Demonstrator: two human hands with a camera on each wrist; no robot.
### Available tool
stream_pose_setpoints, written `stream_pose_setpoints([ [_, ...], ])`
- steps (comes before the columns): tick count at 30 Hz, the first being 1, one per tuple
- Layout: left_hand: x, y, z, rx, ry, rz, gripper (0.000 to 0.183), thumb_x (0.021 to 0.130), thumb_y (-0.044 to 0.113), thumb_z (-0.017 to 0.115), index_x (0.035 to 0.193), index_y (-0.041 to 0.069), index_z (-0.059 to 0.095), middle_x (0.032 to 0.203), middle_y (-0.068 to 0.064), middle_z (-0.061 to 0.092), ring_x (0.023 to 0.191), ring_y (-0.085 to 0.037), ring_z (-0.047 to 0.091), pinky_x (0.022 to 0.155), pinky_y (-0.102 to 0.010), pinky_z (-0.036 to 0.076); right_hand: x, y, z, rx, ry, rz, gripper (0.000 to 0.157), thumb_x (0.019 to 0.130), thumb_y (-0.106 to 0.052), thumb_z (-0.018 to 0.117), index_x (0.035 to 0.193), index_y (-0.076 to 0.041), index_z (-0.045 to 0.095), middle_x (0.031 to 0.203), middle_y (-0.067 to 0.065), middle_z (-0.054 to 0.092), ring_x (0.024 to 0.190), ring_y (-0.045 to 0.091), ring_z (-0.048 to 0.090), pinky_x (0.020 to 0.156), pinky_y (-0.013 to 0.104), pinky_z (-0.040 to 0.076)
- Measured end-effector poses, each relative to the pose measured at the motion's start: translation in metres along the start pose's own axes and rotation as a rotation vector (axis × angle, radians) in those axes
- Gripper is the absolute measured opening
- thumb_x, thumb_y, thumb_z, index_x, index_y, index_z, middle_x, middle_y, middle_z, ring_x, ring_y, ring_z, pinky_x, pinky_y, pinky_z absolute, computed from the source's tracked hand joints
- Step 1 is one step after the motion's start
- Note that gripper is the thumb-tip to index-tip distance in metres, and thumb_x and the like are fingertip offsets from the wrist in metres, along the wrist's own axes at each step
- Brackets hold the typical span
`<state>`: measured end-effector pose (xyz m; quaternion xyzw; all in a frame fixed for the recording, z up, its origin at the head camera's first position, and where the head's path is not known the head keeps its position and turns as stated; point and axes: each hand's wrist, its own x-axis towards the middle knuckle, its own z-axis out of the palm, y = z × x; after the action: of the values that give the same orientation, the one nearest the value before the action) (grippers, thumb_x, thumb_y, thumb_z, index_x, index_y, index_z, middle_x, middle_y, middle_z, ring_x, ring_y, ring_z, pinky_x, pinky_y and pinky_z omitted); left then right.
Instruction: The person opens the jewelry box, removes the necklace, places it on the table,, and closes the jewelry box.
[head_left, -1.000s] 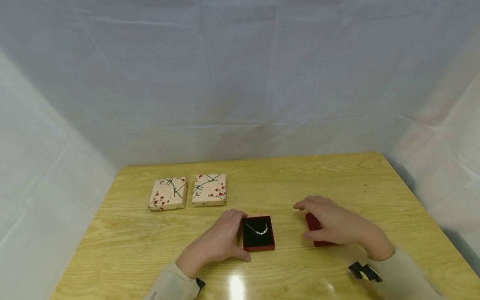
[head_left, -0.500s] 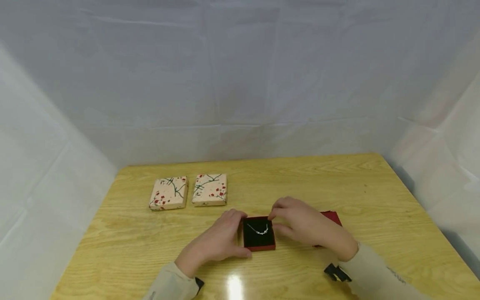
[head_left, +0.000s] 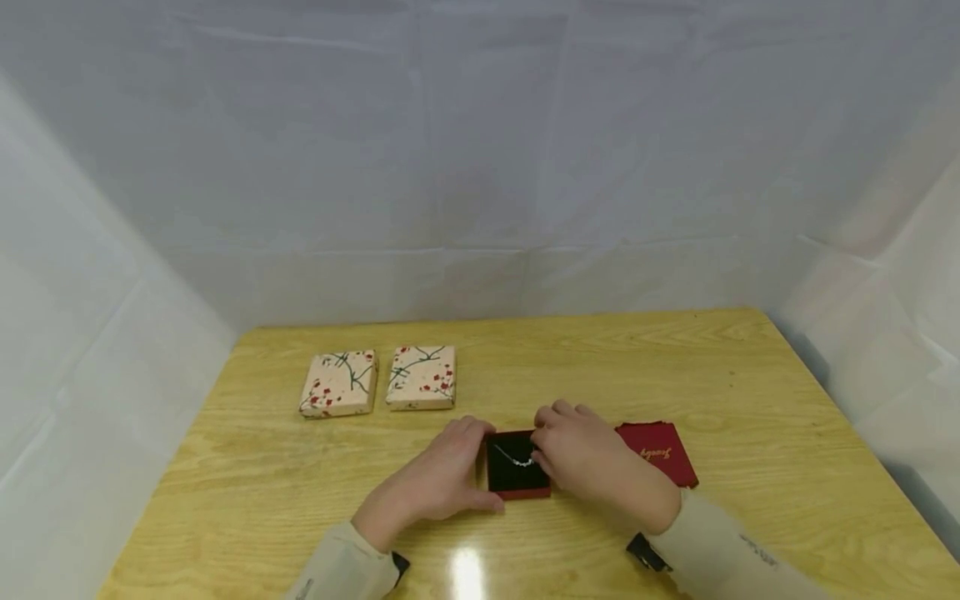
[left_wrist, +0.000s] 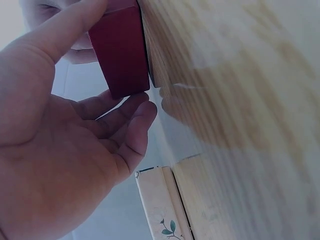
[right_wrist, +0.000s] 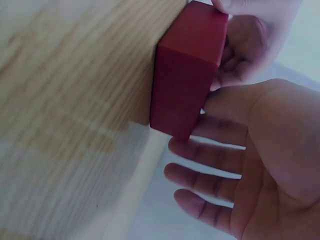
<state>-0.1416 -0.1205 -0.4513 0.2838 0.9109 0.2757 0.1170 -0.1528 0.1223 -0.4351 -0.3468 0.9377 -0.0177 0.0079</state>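
Observation:
A small red jewelry box (head_left: 525,493) with a black lining sits uncovered on the table, and a silver necklace (head_left: 516,460) lies on the lining. My left hand (head_left: 438,477) holds the box from its left side, with the thumb at the near corner and fingers at the far one, as the left wrist view also shows. Over the right edge of the box is my right hand (head_left: 585,454), thumb and index finger at the necklace's right end. Whether they pinch anything is hidden. Its other fingers (right_wrist: 200,180) extend past the box. A red lid (head_left: 663,454) with gold lettering lies to the right.
Two cream boxes with a red-flower and branch print, a left one (head_left: 340,385) and a right one (head_left: 422,379), stand at the back left of the wooden table (head_left: 570,358). White sheeting (head_left: 480,167) hangs behind the table and at both sides.
My right hand has moved left from the red lid to the jewelry box, and its fingertips now reach over the lining. The lid has come into full view. My left hand has stayed put.

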Motion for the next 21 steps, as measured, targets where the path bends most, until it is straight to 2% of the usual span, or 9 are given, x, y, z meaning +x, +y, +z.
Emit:
stream_pose_setpoints([
  [6,0.0,0.0,-0.001,0.001,0.005,0.017,0.088,0.08,0.041,0.095,0.144,-0.001,0.051,0.133,-0.012,0.058,0.124,-0.026,0.053,0.11,-0.047,0.047,0.005,-0.007,0.003,0.001,-0.027,0.072,0.015,0.102,-0.025,0.071,0.098,-0.012,0.078,0.104,-0.001,0.065,0.094,0.02,0.056,0.084,0.042,0.054],
  [13,0.0,0.001,0.0,0.007,0.008,0.011,0.088,0.08,0.04,0.095,0.143,-0.002,0.051,0.134,-0.012,0.059,0.123,-0.026,0.053,0.11,-0.047,0.047,0.011,-0.009,0.005,0.051,-0.054,0.151,0.009,0.097,-0.02,0.074,0.098,-0.011,0.078,0.109,0.002,0.067,0.099,0.023,0.059,0.086,0.043,0.055],
  [21,0.0,0.002,0.001,0.024,-0.002,-0.013,0.089,0.081,0.043,0.094,0.146,0.001,0.05,0.136,-0.01,0.059,0.124,-0.025,0.053,0.112,-0.045,0.046,0.012,-0.006,0.009,0.115,-0.021,0.15,0.004,0.095,-0.016,0.076,0.093,-0.013,0.077,0.11,0.003,0.068,0.099,0.023,0.061,0.087,0.045,0.057],
])
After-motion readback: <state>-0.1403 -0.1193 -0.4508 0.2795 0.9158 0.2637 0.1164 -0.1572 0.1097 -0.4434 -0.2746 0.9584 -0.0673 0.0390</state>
